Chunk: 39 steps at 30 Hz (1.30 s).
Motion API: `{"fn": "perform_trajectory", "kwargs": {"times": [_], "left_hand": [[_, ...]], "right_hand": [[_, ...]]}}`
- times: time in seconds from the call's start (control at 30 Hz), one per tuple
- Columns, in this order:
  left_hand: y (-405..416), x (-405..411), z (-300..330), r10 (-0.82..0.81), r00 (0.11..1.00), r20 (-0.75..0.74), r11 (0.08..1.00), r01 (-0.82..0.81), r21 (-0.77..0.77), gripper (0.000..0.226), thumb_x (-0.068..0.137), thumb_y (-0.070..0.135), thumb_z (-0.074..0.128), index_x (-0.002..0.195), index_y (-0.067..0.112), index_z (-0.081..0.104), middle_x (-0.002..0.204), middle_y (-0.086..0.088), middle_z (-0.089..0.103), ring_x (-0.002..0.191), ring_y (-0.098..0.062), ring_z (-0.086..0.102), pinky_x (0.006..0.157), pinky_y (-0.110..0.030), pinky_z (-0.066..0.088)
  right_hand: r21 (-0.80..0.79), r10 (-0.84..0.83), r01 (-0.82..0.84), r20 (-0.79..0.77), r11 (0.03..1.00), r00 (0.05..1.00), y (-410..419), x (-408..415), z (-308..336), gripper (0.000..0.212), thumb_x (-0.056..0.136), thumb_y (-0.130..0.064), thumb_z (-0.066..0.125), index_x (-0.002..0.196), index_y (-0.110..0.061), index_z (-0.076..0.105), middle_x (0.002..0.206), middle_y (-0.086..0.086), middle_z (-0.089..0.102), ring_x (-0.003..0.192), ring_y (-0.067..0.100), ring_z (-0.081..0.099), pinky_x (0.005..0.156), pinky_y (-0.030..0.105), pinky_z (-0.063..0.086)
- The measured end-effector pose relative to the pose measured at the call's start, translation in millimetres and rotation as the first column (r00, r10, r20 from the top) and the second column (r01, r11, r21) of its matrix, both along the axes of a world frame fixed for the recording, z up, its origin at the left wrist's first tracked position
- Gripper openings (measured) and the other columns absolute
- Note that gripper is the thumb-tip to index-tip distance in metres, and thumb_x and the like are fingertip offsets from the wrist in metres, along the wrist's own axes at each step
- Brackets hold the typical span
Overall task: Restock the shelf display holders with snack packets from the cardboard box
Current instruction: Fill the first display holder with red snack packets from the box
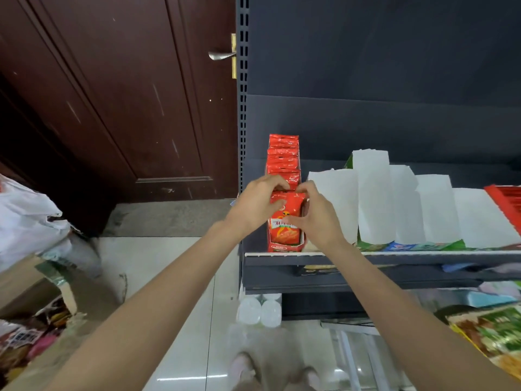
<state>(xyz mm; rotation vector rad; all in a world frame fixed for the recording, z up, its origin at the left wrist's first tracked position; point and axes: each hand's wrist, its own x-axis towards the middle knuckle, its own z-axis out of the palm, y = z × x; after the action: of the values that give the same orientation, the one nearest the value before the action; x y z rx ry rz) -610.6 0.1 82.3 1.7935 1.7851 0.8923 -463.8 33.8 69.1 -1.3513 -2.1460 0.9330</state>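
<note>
Left hand, right hand both pinching red snack packet in holder; print unreadable

A dark brown wooden door with a metal lever handle stands left of a dark grey metal shelving unit. Glossy pale floor tiles reflect overhead light; a grey threshold lies before the door.

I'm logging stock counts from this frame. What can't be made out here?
- Red snack packets, head view: the count; they overlap, and the left hand and right hand cover the front ones.
- Holders beside them: contents hidden under white paper sheets.
- Cardboard box: cut off at the left edge, contents blurred.
- Packet print: too small.
</note>
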Motion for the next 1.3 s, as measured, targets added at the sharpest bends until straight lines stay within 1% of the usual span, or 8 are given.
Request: {"fn": "perform_trajectory", "kwargs": {"times": [0.1, 0.23, 0.37, 0.7, 0.93, 1.03, 1.13, 1.3], "left_hand": [[0.4, 1.1, -1.8, -0.042, 0.996, -0.085, 0.999, 0.040, -0.018, 0.029, 0.089, 0.005, 0.062, 0.117, 0.013, 0.061, 0.120, -0.003, 0.062, 0.111, -0.016, 0.057, 0.093, -0.022, 0.043], [-1.0, 4.7, -4.6, -0.005, 0.950, -0.314, 0.999, 0.021, 0.048, 0.037, 0.090, 0.016, 0.062, 0.126, 0.019, 0.058, 0.127, -0.001, 0.054, 0.117, -0.019, 0.047, 0.098, -0.034, 0.041], [-5.8, 12.1, -5.2, 0.058, 0.904, -0.423, 0.994, -0.013, 0.110, 0.040, 0.091, 0.024, 0.060, 0.130, 0.021, 0.055, 0.126, 0.001, 0.052, 0.115, -0.020, 0.046, 0.095, -0.035, 0.036], [-22.3, 129.1, 8.7, 0.098, 0.978, -0.185, 0.967, -0.050, 0.248, 0.016, 0.091, 0.017, 0.055, 0.104, 0.013, 0.064, 0.088, -0.001, 0.067, 0.083, -0.022, 0.060, 0.076, -0.039, 0.048], [-43.6, 309.4, -5.5, 0.034, 0.979, 0.202, 0.999, -0.028, -0.031, 0.015, 0.092, 0.014, 0.052, 0.103, 0.015, 0.062, 0.080, 0.008, 0.059, 0.074, -0.006, 0.056, 0.063, -0.011, 0.040], [-59.8, 388.3, -25.1, 0.011, 0.969, 0.248, 0.985, 0.033, -0.172, 0.016, 0.093, 0.013, 0.052, 0.105, 0.014, 0.061, 0.090, 0.006, 0.059, 0.085, -0.008, 0.058, 0.072, -0.013, 0.042], [-75.1, 449.3, -49.4, -0.088, 0.988, 0.129, 0.953, 0.121, -0.278, 0.013, 0.089, 0.024, 0.051, 0.101, 0.024, 0.057, 0.094, 0.008, 0.061, 0.097, -0.017, 0.060, 0.096, -0.035, 0.044], [-90.1, 498.6, -73.9, -0.388, 0.903, -0.187, 0.811, 0.237, -0.535, 0.047, 0.093, 0.022, 0.053, 0.136, 0.010, 0.041, 0.138, -0.014, 0.045, 0.126, -0.030, 0.044, 0.100, -0.040, 0.041]], "right_hand": [[-0.019, 0.024, -0.024, 0.004, 1.000, 1.000, 1.9, 4.3, 5.8, 0.050, 0.083, -0.019, 0.070, 0.125, -0.019, 0.043, 0.117, -0.005, 0.057, 0.095, 0.007, 0.056, 0.078, 0.013, 0.043], [0.091, 0.007, -0.019, 0.128, 0.996, 0.992, 3.2, 7.5, 7.4, 0.041, 0.091, -0.020, 0.060, 0.130, -0.017, 0.050, 0.127, 0.003, 0.056, 0.104, 0.013, 0.058, 0.090, 0.024, 0.045], [0.128, -0.031, 0.020, 0.080, 0.992, 0.996, 1.9, 13.1, 12.3, 0.036, 0.092, -0.018, 0.057, 0.128, -0.016, 0.054, 0.128, 0.004, 0.056, 0.094, 0.006, 0.055, 0.086, 0.020, 0.043], [0.168, -0.119, 0.138, -0.119, 0.976, 0.986, -22.6, 132.1, 27.0, 0.023, 0.097, -0.007, 0.046, 0.111, -0.011, 0.063, 0.109, 0.002, 0.064, 0.094, 0.014, 0.060, 0.083, 0.019, 0.046], [0.137, -0.268, 0.263, 0.019, 0.955, 0.963, -60.5, 312.9, 1.3, 0.021, 0.095, -0.010, 0.048, 0.109, -0.010, 0.064, 0.101, 0.006, 0.067, 0.090, 0.019, 0.062, 0.079, 0.029, 0.048], [0.113, -0.285, 0.269, 0.159, 0.956, 0.945, -81.2, 389.9, -19.5, 0.021, 0.094, -0.010, 0.050, 0.109, -0.009, 0.064, 0.103, 0.009, 0.066, 0.093, 0.024, 0.062, 0.080, 0.028, 0.046], [0.026, -0.246, 0.250, 0.309, 0.968, 0.919, -100.6, 453.4, -37.5, 0.028, 0.089, -0.004, 0.054, 0.115, -0.007, 0.061, 0.113, 0.012, 0.062, 0.106, 0.028, 0.057, 0.087, 0.031, 0.041], [-0.087, -0.220, 0.282, 0.428, 0.955, 0.877, -123.0, 522.6, -64.0, 0.035, 0.089, -0.011, 0.057, 0.120, -0.012, 0.043, 0.122, 0.011, 0.052, 0.119, 0.029, 0.043, 0.091, 0.039, 0.041]]}}
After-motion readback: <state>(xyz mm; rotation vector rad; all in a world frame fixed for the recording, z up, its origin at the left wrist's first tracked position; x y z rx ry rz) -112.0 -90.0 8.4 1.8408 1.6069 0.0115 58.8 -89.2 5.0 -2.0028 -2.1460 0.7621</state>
